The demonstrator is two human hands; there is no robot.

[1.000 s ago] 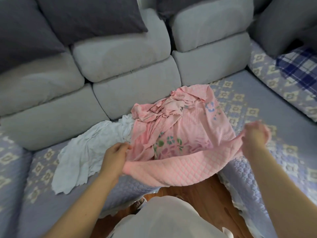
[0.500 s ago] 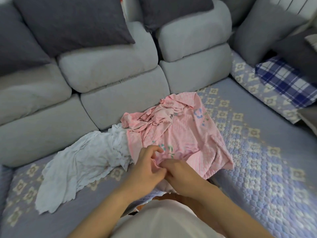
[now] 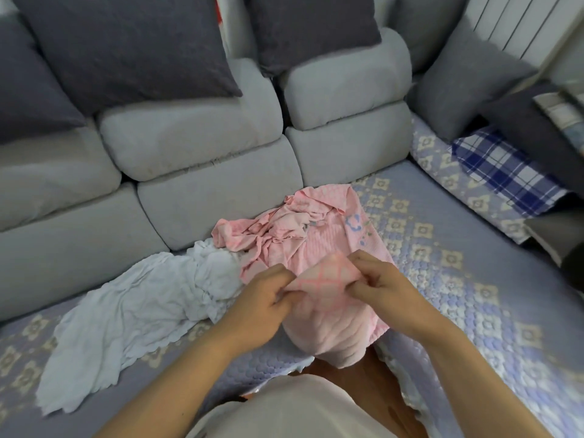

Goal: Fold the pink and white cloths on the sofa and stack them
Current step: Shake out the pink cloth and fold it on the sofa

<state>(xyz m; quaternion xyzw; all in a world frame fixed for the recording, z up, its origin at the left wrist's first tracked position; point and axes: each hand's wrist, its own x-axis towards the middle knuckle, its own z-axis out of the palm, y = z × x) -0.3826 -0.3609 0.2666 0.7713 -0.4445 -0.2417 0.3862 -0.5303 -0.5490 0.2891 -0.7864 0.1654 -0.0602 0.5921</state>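
A pink quilted cloth point(image 3: 328, 324) hangs doubled over the sofa seat's front edge, its top corners pinched between my two hands. My left hand point(image 3: 264, 303) grips the left corner and my right hand point(image 3: 384, 281) grips the right corner, a short gap apart. Behind them more pink cloth point(image 3: 303, 229) lies crumpled against the sofa back; I cannot tell how many pieces it is. A white cloth point(image 3: 132, 314) lies spread and wrinkled on the seat to the left, untouched.
The sofa seat wears a lilac quilted cover point(image 3: 442, 279) with a flower pattern. Grey back cushions point(image 3: 202, 137) and dark pillows point(image 3: 126, 49) line the rear. A blue plaid cloth point(image 3: 505, 172) and grey pillows point(image 3: 464, 83) sit at the right corner.
A second ago my hands held the pink cloth stretched wide apart. They came together at the middle, and now they hold the doubled cloth's corners lifted slightly.
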